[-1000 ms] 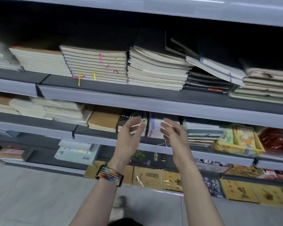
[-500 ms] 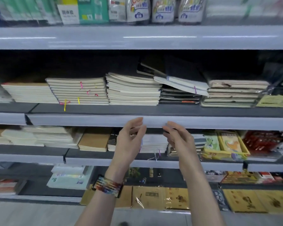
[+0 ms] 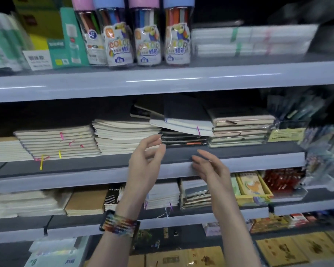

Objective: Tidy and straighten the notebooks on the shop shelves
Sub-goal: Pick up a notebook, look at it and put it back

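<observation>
Both hands are raised in front of the middle shelf, released and holding nothing. The left hand [image 3: 146,166] has its fingers loosely curved, the tips close to the lower right corner of the cream stack [image 3: 123,135]. The right hand [image 3: 213,170] stretches its fingers leftward just before the shelf's pale front lip [image 3: 66,178]; whether it touches the lip I cannot tell. A beaded bracelet [image 3: 120,225] of many colours circles the left wrist. The notebooks lie flat in stacks along this middle shelf. Beside the cream stack on the left is a ribboned stack [image 3: 58,143] with pink and yellow markers hanging out. To its right sits a low dark stack [image 3: 183,140] with grey notebooks [image 3: 181,120] lying askew on top, and then a beige stack [image 3: 239,132] that looks fairly square. On the shelf above stand four colour pen tubs [image 3: 148,45]. On the shelf below, a brown-covered stack [image 3: 87,201] lies left of the left forearm.
</observation>
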A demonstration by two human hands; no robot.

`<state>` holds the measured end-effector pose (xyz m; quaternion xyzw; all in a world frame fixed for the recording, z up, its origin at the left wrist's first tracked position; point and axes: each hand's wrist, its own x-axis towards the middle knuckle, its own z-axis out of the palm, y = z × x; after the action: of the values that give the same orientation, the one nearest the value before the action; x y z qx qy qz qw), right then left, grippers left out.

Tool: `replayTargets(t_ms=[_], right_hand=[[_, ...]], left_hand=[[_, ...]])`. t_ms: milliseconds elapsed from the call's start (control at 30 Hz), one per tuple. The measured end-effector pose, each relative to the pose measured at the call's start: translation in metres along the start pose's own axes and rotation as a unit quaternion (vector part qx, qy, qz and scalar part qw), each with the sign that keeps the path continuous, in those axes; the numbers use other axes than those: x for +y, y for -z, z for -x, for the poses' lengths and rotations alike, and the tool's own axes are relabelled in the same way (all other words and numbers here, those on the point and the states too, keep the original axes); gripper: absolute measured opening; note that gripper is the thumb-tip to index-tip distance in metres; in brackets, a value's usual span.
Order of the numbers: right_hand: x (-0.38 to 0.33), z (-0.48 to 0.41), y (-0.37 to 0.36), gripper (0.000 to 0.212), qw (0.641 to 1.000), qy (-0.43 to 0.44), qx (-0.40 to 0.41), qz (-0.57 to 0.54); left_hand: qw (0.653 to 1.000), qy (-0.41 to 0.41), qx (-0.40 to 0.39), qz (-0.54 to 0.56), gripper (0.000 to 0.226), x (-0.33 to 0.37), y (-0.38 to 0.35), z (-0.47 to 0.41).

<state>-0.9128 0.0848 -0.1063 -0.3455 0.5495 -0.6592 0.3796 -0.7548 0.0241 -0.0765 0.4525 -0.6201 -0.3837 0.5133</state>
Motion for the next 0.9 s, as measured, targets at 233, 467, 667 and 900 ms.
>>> replayTargets(t_ms=[233,467,667,900], right_hand=[[-0.020,-0.026,0.006,0.028,0.999,0.017,0.042,-0.004],[-0.037,-0.041,0.007,0.035,0.995,0.055,0.074,0.029],[-0.041,-0.052,0.006,0.034,0.996,0.041,0.081,0.025],[-0.045,-0.049,0.010,0.037,0.998,0.029,0.055,0.016]], left_hand=[[1.000,-0.015,0.008,0.022,0.032,0.018,-0.016,-0.028],[0.999,0.029,0.026,0.015,0.038,0.025,-0.026,-0.050],[0.998,0.060,0.005,0.021,0.006,0.026,-0.031,-0.057],[0.995,0.094,0.022,0.003,0.045,0.044,-0.038,-0.065]])
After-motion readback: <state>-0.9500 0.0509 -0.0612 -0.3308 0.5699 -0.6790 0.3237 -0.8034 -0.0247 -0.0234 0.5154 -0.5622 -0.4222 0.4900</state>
